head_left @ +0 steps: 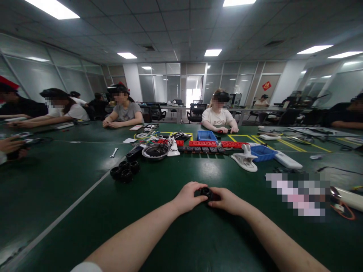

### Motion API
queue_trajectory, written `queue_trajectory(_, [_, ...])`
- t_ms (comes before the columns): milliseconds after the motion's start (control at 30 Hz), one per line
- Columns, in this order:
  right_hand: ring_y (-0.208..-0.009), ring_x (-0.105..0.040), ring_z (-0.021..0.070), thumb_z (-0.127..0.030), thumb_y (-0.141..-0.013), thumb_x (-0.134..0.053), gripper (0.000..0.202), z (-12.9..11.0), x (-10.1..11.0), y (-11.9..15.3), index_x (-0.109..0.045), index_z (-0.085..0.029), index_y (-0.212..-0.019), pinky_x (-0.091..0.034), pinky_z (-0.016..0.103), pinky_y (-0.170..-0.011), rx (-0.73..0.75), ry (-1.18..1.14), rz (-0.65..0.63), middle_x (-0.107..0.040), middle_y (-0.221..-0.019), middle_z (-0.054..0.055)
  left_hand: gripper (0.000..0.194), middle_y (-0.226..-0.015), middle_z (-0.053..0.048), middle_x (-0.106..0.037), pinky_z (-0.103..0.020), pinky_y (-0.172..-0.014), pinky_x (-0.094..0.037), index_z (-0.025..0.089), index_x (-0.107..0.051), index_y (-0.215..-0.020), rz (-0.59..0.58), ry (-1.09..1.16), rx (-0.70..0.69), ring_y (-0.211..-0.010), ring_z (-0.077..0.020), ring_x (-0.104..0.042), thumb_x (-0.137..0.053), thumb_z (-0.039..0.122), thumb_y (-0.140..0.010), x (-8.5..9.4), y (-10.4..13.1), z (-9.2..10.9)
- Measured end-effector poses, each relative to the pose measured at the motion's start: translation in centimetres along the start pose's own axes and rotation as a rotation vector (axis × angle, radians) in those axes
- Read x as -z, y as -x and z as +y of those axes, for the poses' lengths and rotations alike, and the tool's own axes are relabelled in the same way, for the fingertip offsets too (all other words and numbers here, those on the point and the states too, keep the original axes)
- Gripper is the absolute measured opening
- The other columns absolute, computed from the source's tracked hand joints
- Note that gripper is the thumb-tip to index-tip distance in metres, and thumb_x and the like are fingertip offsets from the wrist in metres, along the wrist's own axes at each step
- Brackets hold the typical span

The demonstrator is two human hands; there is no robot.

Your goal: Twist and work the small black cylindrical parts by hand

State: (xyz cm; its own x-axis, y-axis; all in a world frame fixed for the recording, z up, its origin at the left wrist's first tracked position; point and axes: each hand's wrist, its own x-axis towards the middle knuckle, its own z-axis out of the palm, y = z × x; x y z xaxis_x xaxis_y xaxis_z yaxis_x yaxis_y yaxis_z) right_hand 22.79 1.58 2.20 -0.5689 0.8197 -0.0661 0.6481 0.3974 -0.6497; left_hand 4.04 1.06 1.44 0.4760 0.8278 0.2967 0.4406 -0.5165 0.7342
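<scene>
Near the middle of the green table (pixel 159 177) is a small black round part (pixel 206 193) with a ring-shaped top. My left hand (pixel 190 195) grips it from the left, fingers behind and thumb in front. From the right, my right hand (pixel 225 200) closes its fingers and thumb on the same part. Several similar black round parts (pixel 125 171) stand in a cluster to the left, beside a black device (pixel 134 153). Whether the held part rests on the table is unclear.
Beyond my hands are a round metal dish (pixel 155 151), a white clamp stand (pixel 245 158), red strips (pixel 203 144), blue trays (pixel 262 153) and a white power strip (pixel 288 160). A wrench (pixel 114 152) lies left. People sit around the table.
</scene>
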Motion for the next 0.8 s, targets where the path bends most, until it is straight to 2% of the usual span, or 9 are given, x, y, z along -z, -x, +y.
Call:
queue_trajectory(133, [-0.065,-0.053,0.0153,-0.025,-0.069,-0.059,0.018,0.3,-0.2,-0.3,-0.057,-0.015,-0.084,-0.037,0.023,-0.056,-0.04,0.013,0.036,-0.058,-0.071,0.0,0.036,-0.099,-0.004,-0.059,-0.03,-0.08,-0.041,0.021,-0.057,-0.106,0.003,0.001,0.02,-0.094,-0.0192,-0.052,-0.061,0.02,-0.071,-0.2,0.1,0.0])
queue_trajectory(300, [-0.063,-0.054,0.0158,-0.031,-0.066,-0.063,0.022,-0.3,-1.1,-0.4,-0.054,-0.018,-0.08,-0.033,0.021,-0.052,-0.094,0.168,0.114,-0.06,-0.071,0.0,0.03,-0.089,-0.003,-0.057,-0.029,-0.075,-0.041,0.019,-0.058,-0.092,0.1,-0.053,0.103,-0.086,-0.019,-0.052,-0.068,0.023,-0.064,-1.0,0.1,0.3])
queue_trajectory(433, [-0.065,-0.057,0.0188,-0.036,-0.069,-0.058,0.02,-1.4,-2.1,-0.5,-0.052,-0.018,-0.077,-0.031,0.023,-0.051,-0.206,0.379,0.218,-0.061,-0.073,0.004,0.029,-0.087,-0.003,-0.055,-0.029,-0.072,-0.041,0.018,-0.056,-0.087,0.167,-0.096,0.2,-0.083,-0.019,-0.052,-0.069,0.025,-0.062,-1.6,0.2,0.7])
queue_trajectory(567, [-0.067,-0.057,0.0203,-0.037,-0.072,-0.054,0.022,-2.0,-2.4,-0.4,-0.053,-0.017,-0.081,-0.034,0.025,-0.053,-0.238,0.43,0.244,-0.061,-0.075,0.007,0.029,-0.088,-0.003,-0.055,-0.029,-0.072,-0.041,0.018,-0.056,-0.088,0.172,-0.089,0.196,-0.083,-0.0189,-0.051,-0.069,0.025,-0.063,-1.6,0.1,0.5])
queue_trajectory(667, [-0.074,-0.057,0.0219,-0.039,-0.07,-0.057,0.032,-1.6,-2.0,-0.2,-0.053,-0.016,-0.091,-0.038,0.027,-0.059,-0.169,0.298,0.231,-0.061,-0.081,0.008,0.029,-0.088,-0.002,-0.055,-0.029,-0.073,-0.041,0.018,-0.056,-0.09,0.149,-0.07,0.138,-0.084,-0.0184,-0.051,-0.068,0.023,-0.064,-1.3,0.0,0.1])
queue_trajectory(800, [-0.091,-0.053,0.0222,-0.03,-0.063,-0.066,0.049,-0.4,-0.8,-0.1,-0.051,-0.017,-0.108,-0.04,0.031,-0.076,0.037,0.054,0.17,-0.057,-0.1,0.007,0.031,-0.092,-0.002,-0.056,-0.028,-0.075,-0.041,0.021,-0.057,-0.097,0.052,-0.028,0.065,-0.088,-0.018,-0.051,-0.065,0.02,-0.067,-0.7,0.0,0.2])
